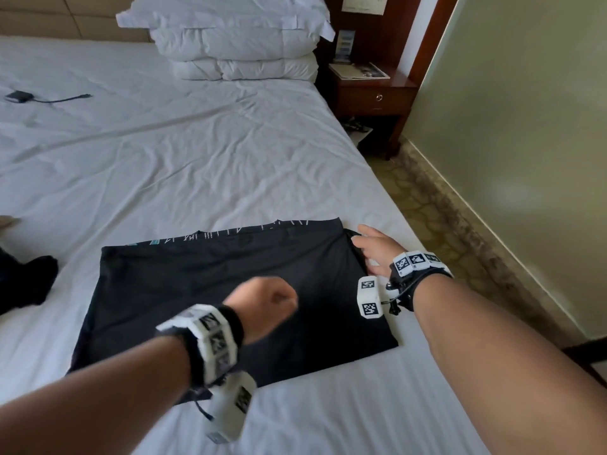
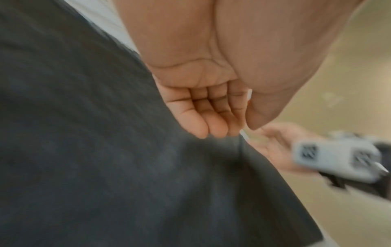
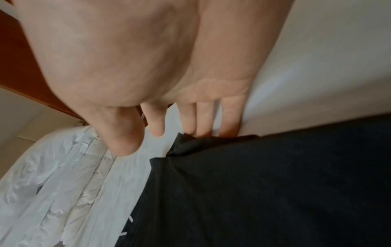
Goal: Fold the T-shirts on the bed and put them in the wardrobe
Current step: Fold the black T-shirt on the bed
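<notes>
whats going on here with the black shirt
A person is folding a black T-shirt on the white bed. The right hand lies open at the shirt's right edge, fingertips touching the fabric. The left hand hovers above the shirt's middle, fingers curled, holding nothing. The shirt looks folded into a rectangle and is not yet put away.

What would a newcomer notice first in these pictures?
The black T-shirt lies flat on the white bed, in the near middle. The right hand touches its right edge with straight fingers; the left hand is above it, fingers curled, holding nothing. White pillows are stacked at the far end.
</notes>
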A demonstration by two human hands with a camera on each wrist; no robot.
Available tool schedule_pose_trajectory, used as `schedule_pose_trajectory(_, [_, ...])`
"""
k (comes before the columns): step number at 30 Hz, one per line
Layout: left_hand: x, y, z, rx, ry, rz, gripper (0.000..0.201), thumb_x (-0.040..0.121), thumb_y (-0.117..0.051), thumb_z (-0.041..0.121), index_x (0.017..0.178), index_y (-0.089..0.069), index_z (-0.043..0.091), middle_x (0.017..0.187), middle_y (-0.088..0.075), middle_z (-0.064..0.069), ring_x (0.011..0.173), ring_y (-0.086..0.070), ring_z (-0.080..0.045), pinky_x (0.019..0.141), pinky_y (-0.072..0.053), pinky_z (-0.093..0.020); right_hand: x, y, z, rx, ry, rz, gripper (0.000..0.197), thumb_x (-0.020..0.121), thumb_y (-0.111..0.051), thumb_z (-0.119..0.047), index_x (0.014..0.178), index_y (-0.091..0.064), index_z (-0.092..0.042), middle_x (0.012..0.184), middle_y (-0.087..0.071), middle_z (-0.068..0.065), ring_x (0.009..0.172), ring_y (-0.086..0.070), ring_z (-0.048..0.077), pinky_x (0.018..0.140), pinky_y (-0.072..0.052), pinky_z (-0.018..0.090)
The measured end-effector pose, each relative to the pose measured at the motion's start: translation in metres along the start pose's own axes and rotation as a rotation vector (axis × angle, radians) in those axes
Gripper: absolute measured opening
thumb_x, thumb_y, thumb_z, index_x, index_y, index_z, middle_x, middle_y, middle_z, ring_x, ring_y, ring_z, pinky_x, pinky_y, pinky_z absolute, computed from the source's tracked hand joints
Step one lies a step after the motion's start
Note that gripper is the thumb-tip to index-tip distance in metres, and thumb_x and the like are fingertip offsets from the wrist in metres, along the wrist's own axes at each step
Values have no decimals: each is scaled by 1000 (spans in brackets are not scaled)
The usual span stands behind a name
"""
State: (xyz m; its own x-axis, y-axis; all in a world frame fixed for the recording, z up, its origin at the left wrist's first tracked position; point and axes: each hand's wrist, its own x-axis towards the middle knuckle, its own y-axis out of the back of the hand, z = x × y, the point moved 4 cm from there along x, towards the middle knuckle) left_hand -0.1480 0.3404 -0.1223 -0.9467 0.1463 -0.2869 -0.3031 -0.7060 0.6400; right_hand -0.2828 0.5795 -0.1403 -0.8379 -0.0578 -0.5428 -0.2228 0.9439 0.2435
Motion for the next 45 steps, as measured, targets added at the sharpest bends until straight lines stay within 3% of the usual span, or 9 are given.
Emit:
schedule_pose_trajectory(4, [9, -78, 43, 305, -138, -240, 35, 88, -57, 42, 121, -63, 31, 111, -70, 5, 105, -64, -19, 89, -51, -28, 6, -3, -7, -111, -41, -47, 53, 87, -64, -45, 136, -50, -57, 149, -53, 11, 140, -44, 40, 111, -41, 60])
schedule_pose_trajectory(7, [15, -107, 61, 338, -246, -303, 49, 91, -55, 41, 140, -46, 37, 118, -63, 5, 109, -61, -21, 89, -50, -30, 20, -5, -12, -265, -10, -84, 58, 83, -61, -59, 139, -48, -58, 152, -47, -13, 139, -46, 19, 113, -42, 45])
schedule_pose_trajectory(11, [22, -118, 69, 364, -310, -317, 68, 90, -55, 44, 149, -20, 50, 120, -56, 6, 107, -59, -21, 87, -49, -33, 12, -11, -31, -511, -6, -118, 60, 97, -44, -62, 150, -45, -33, 134, -55, -8, 125, -56, 23, 110, -42, 39])
schedule_pose_trajectory(15, [21, -131, 73, 476, -371, -285, 68, 94, -50, 46, 149, -11, 54, 125, -51, 1, 110, -58, -26, 81, -45, -33, 12, -10, -39, -701, 47, -100, 57, 104, -35, -57, 153, -41, -28, 84, -45, -7, 66, -36, 6, 75, -37, 24])
schedule_pose_trajectory(18, [27, -142, 78, 557, -405, -239, 58, 95, -47, 48, 148, -23, 49, 123, -52, -3, 107, -60, -31, 75, -41, -34, 24, -19, -38, -787, 73, -130, 55, 102, -35, -59, 153, -39, -39, 133, -57, -1, 112, -57, 19, 101, -34, 32])
schedule_pose_trajectory(21, [30, -148, 81, 576, -432, -189, 47, 96, -46, 50, 140, -36, 39, 118, -54, -6, 99, -61, -34, 71, -40, -34, 38, -25, -31, -883, 71, -87, 62, 95, -42, -64, 154, -34, -46, 165, -28, 0, 148, -33, 26, 115, -26, 34])
schedule_pose_trajectory(27, [29, -149, 79, 481, -374, -153, 38, 95, -50, 47, 122, -47, 20, 115, -56, -6, 98, -62, -35, 72, -46, -39, 55, -33, -23, -864, 82, -47, 60, 92, -44, -60, 150, -42, -45, 160, -26, 5, 145, -35, 31, 117, -29, 38])
schedule_pose_trajectory(33, [31, -145, 76, 371, -231, -162, 27, 94, -51, 44, 106, -49, 20, 107, -61, -4, 96, -60, -31, 75, -47, -37, 55, -29, -24, -809, 118, -5, 23, 102, -39, -24, 98, -60, -17, 92, -54, 1, 92, -51, 24, 69, -38, 29])
schedule_pose_trajectory(45, [-15, -95, 49, -63, -60, 44, 20, 77, -51, 26, 97, -50, 30, 87, -67, 7, 78, -62, -20, 67, -53, -30, 7, -44, -84, -889, 223, 134, 38, 106, -39, -13, 134, -61, 0, 137, -59, 19, 128, -53, 34, 102, -42, 34])
